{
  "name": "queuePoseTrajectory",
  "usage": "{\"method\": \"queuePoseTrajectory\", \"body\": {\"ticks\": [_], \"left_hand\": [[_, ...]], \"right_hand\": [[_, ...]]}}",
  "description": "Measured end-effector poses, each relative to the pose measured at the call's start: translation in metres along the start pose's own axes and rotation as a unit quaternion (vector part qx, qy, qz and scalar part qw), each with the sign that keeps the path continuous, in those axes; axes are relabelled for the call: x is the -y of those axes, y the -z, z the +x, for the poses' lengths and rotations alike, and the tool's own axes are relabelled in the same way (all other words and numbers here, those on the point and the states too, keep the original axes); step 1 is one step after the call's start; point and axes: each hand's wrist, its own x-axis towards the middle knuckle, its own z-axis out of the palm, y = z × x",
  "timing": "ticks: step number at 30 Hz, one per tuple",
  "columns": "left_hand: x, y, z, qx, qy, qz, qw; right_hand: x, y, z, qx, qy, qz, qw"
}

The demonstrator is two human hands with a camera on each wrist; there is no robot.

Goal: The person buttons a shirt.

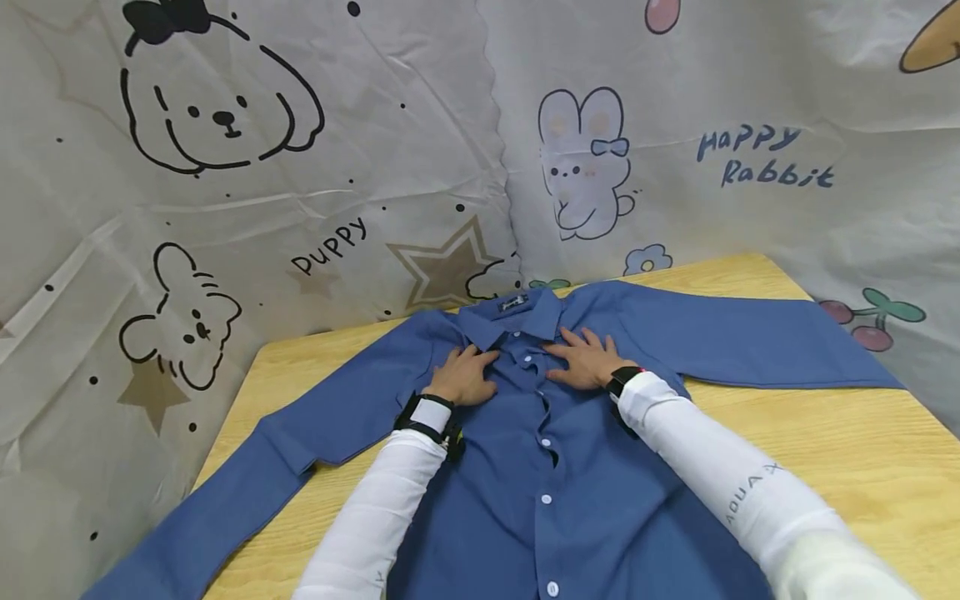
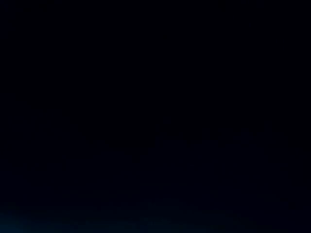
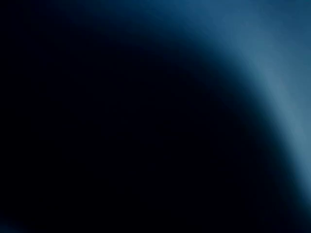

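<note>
A blue button-up shirt (image 1: 487, 483) lies front side up in the head view, its collar (image 1: 542, 318) at the far end and both sleeves spread outward. My left hand (image 1: 461, 377) rests on the chest just below the left collar point, fingers extended. On the other side of the button placket, my right hand (image 1: 587, 358) lies with spread fingers on the cloth below the right collar point. White buttons (image 1: 546, 499) run down the front, and the placket gapes slightly between some of them. The left wrist view is black; the right wrist view shows only blurred blue cloth (image 3: 286, 58) and darkness.
Under the shirt is a light wooden table (image 1: 817, 450). The right sleeve (image 1: 765, 342) reaches the table's right edge, and the left sleeve (image 1: 247, 492) slants toward the near left. A white curtain (image 1: 420, 108) with cartoon drawings hangs behind the table.
</note>
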Motion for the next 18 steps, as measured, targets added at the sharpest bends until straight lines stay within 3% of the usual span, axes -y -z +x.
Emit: {"method": "queuePoseTrajectory", "body": {"ticks": [3,6,18], "left_hand": [[-0.001,-0.001,0.004,0.024,0.037,-0.018,0.9988],[-0.001,0.003,0.008,0.042,0.056,-0.013,0.9975],[-0.002,0.025,0.025,0.136,0.072,-0.016,0.9879]], "right_hand": [[-0.006,-0.002,-0.001,0.034,-0.031,0.009,0.9989],[-0.009,-0.001,0.0,0.038,-0.042,0.018,0.9983],[-0.021,0.008,0.016,0.066,-0.085,0.021,0.994]]}}
